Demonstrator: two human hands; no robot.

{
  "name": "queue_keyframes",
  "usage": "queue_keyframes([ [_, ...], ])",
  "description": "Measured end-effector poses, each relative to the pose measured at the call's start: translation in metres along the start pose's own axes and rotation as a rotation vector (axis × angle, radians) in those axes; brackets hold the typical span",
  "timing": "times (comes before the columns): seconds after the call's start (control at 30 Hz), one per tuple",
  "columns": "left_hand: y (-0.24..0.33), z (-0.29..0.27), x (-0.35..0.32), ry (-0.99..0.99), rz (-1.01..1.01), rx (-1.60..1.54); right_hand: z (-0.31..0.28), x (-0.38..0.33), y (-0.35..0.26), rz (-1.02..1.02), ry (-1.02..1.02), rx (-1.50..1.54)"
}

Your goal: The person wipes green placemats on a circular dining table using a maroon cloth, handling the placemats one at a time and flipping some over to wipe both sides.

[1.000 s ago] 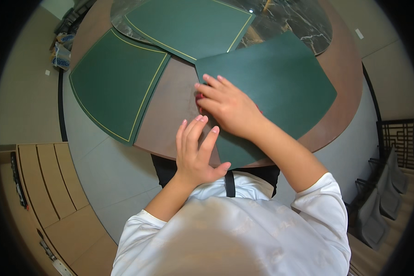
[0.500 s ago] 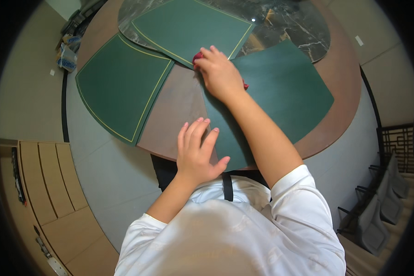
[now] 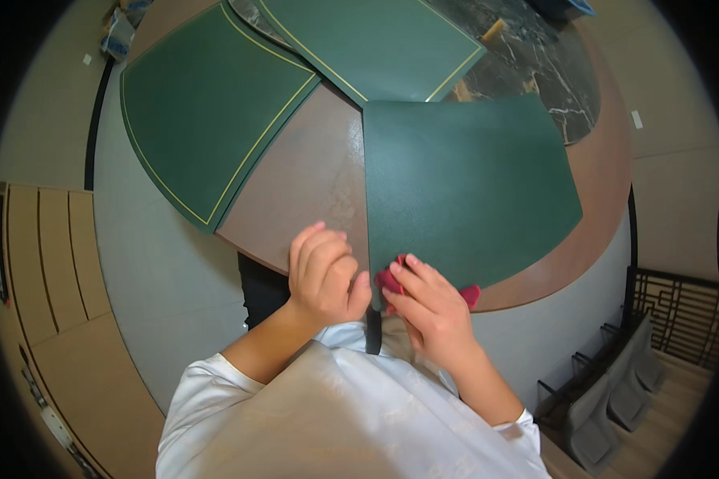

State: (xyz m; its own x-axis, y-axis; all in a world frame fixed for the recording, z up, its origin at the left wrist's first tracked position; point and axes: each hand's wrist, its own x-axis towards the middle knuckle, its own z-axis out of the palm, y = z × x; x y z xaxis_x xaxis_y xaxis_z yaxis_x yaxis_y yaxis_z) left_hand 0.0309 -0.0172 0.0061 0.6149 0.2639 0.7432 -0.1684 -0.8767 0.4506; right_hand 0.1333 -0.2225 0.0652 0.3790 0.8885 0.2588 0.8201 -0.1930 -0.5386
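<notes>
My right hand [image 3: 431, 310] is closed on a dark red cloth [image 3: 471, 297], whose ends stick out on both sides of the fingers. It presses at the near edge of a plain green placemat [image 3: 471, 184], close to my body. My left hand [image 3: 324, 275] hovers by the table's near edge, left of that placemat, with fingers loosely curled together and no object visible in it. To the left lies another green placemat [image 3: 216, 112] with a thin gold border. A third gold-bordered green placemat [image 3: 375, 48] lies farther away.
The round brown table [image 3: 303, 168] shows between the placemats. At its middle is a dark marbled turntable [image 3: 527, 64], partly under the far placemat. Wooden drawers [image 3: 64, 255] stand at the left, and grey chairs [image 3: 627, 391] at the lower right.
My right hand has drawn the cloth from the far corner of the plain placemat toward me, to its near edge. My left hand's fingers have curled in. The view has shifted.
</notes>
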Motion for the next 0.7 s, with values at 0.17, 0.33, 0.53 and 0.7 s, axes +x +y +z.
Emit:
queue_keyframes([
  [0.17, 0.001, -0.004, 0.005, -0.091, 0.079, -0.049, -0.003, 0.017, 0.003, 0.026, -0.046, -0.048],
  [0.33, 0.005, -0.004, 0.013, -0.133, 0.089, -0.047, 0.006, 0.078, 0.035, -0.084, 0.019, -0.118],
  [0.53, 0.004, -0.003, 0.011, -0.080, 0.080, -0.050, 0.026, 0.174, 0.085, -0.146, 0.224, -0.204],
  [0.7, 0.003, -0.005, 0.012, -0.044, 0.040, -0.061, 0.045, 0.195, 0.095, -0.133, 0.311, -0.256],
])
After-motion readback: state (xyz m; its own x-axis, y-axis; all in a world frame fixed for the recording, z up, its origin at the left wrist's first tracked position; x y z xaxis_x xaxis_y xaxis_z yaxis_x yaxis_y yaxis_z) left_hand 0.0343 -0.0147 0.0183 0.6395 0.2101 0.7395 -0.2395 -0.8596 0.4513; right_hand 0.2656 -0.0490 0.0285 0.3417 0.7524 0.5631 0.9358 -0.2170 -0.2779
